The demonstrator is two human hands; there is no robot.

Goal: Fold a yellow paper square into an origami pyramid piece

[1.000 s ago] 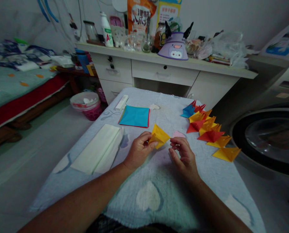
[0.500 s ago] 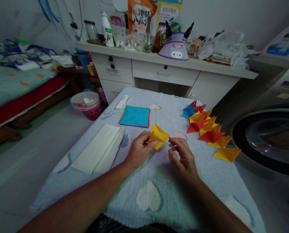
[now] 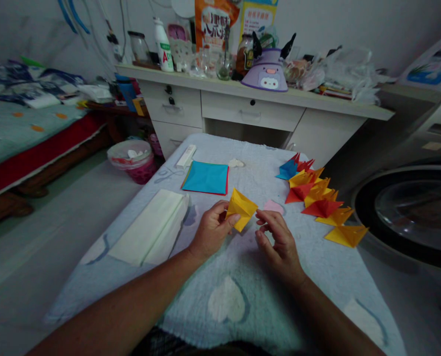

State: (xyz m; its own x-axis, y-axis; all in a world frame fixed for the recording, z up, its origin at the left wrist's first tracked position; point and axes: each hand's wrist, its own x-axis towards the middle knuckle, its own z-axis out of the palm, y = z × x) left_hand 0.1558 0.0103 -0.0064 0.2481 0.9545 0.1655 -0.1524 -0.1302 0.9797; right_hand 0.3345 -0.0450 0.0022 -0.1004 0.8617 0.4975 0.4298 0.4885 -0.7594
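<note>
My left hand (image 3: 212, 230) pinches a folded yellow paper piece (image 3: 241, 208) by its left corner, a little above the towel-covered table (image 3: 242, 277). My right hand (image 3: 278, 238) sits just right of it with fingers curled, its fingertips touching the paper's right tip. A small pink paper (image 3: 273, 205) lies on the towel behind my right hand. Further back lies a stack of square sheets, blue on top (image 3: 206, 178).
A row of folded yellow, red and blue paper pieces (image 3: 319, 200) runs along the table's right edge. A folded white cloth (image 3: 152, 228) lies at the left. A cluttered white desk (image 3: 257, 106) stands behind, a bed (image 3: 20, 133) at the left, a pink bin (image 3: 131, 159) on the floor.
The yellow piece has shifted slightly left and down, and my right hand has closed in until its fingertips meet the paper's tip.
</note>
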